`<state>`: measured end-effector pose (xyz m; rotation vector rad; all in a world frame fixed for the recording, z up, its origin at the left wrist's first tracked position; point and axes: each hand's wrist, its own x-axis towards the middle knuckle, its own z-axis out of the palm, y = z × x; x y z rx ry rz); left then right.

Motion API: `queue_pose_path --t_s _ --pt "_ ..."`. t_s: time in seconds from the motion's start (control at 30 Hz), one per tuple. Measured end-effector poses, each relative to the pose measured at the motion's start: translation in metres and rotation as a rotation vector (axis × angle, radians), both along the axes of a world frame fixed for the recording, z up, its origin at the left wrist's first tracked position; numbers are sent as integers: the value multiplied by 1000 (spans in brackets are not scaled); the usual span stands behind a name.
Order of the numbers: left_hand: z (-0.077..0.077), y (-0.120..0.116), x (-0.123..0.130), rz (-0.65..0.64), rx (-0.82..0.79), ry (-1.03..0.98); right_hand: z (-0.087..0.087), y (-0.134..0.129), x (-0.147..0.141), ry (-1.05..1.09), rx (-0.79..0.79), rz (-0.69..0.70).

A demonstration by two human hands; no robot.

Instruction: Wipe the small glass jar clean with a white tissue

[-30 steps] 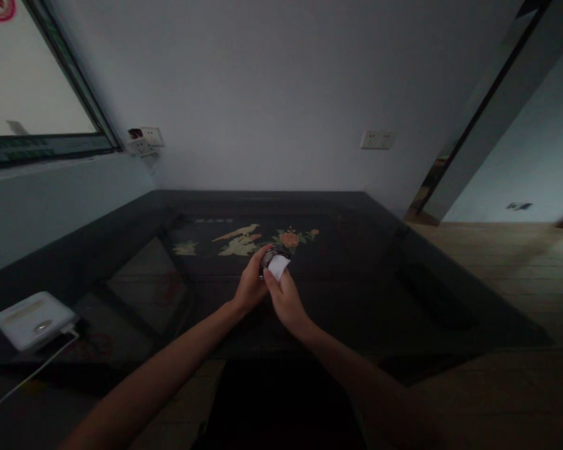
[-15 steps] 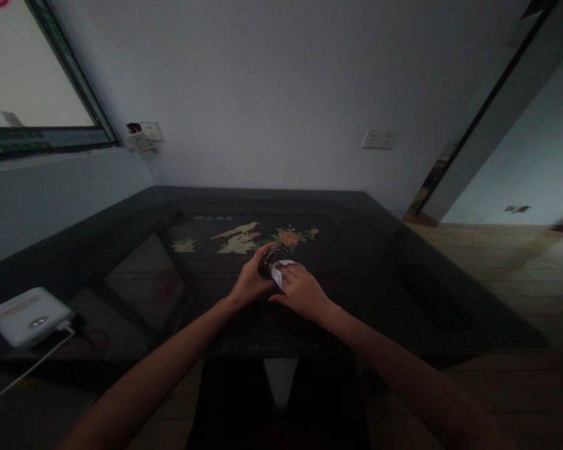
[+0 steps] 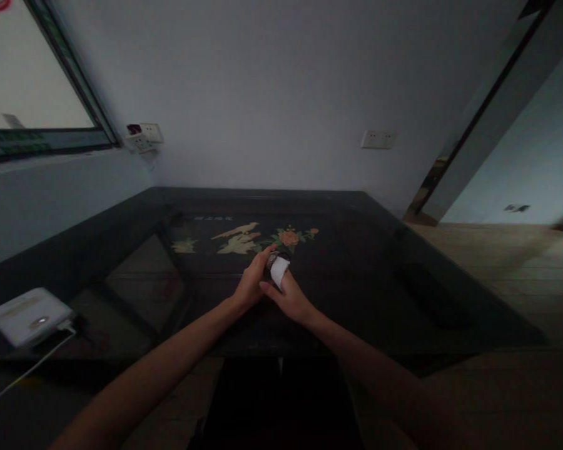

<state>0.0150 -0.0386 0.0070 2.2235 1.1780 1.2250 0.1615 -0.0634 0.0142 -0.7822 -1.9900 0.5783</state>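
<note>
My left hand (image 3: 253, 279) is closed round the left side of a small dark, shiny, rounded object (image 3: 272, 257), just above the middle of the black table (image 3: 356, 275). Its exact kind is hard to make out in the dim light. My right hand (image 3: 293, 298) presses a white tissue (image 3: 279, 270) against the object's near right side, its thumb reaching towards my left hand. Both hands partly hide the object and the tissue.
A white box-shaped device (image 3: 30, 315) with a white cable (image 3: 32, 369) sits at the table's left. Beyond my hands, a bird-and-flower picture (image 3: 239, 240) decorates the tabletop. A dark flat oblong (image 3: 431, 294) shows at right. Wall sockets (image 3: 378, 139) are behind the table.
My right hand has shifted down and slightly left, turning so that more of the tissue shows. The dark object has turned in my left hand, which stays closed round it.
</note>
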Motion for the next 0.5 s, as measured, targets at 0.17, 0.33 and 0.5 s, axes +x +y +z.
queue_pose_path --t_s 0.17,0.33,0.5 --pt "7 -2 -1 5 -10 -48 6 -2 2 -113 87 -33" --pt "16 -1 0 -12 -58 -84 17 4 17 -508 321 -80" --pt "22 -3 -1 -7 -52 -93 25 7 25 -707 483 -100"
